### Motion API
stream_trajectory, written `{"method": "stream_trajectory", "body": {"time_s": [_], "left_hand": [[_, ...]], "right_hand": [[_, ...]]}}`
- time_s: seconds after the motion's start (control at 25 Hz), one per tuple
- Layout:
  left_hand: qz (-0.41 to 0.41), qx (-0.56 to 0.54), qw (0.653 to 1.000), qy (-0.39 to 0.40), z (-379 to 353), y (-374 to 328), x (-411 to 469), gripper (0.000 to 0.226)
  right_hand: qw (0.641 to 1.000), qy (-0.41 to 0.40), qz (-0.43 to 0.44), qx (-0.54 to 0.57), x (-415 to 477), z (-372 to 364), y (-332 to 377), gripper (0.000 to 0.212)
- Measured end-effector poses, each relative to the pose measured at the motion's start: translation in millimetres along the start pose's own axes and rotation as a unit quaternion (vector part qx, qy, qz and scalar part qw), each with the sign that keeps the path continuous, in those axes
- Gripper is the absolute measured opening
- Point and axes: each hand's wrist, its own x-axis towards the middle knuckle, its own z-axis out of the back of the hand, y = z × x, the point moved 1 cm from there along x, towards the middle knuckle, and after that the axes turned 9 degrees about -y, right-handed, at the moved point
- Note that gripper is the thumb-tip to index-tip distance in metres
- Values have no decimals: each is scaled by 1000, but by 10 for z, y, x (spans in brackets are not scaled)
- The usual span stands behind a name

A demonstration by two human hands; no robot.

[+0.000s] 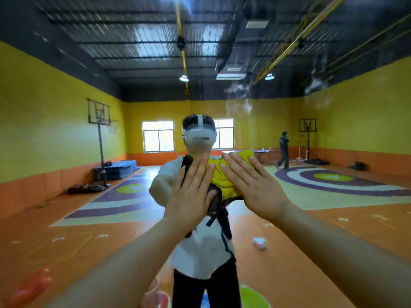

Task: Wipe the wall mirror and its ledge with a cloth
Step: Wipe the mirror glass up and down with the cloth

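Observation:
The wall mirror point(66, 134) fills the whole view and reflects a gym hall and a person with a headset. A bunched yellow cloth point(220, 180) lies against the glass at chest height. My right hand point(251, 185) is flat on the cloth's right part and presses it to the mirror. My left hand point(191, 190) is flat on the glass beside it, fingers straight, fingertips touching the cloth's left edge. Whitish smears point(239, 94) show on the glass above. I cannot make out the ledge.
Blurred red and pink objects point(33, 285) sit at the lower left, close to the glass. In the reflection are basketball hoops, floor mats, a small box on the floor and another person walking far off at the right.

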Motion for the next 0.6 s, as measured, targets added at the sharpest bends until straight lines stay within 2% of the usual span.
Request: {"method": "stream_trajectory", "body": {"time_s": [0.12,0.28,0.4,0.52,0.6], "left_hand": [[-3,11,1000,-14,116,276,825,63],[-24,34,998,-39,354,667,2078,63],[-31,42,996,-66,483,912,2776,63],[-12,36,998,-55,699,1086,3520,63],[16,37,999,-10,919,1112,3929,64]], "right_hand": [[999,-12,-29,-13,670,103,-478,85],[997,-45,-56,-43,1635,232,-1237,79],[996,-51,-72,-26,2201,326,-1652,85],[993,-50,-108,-15,2769,485,-2084,99],[991,-35,-125,-16,3090,663,-2276,98]]}}
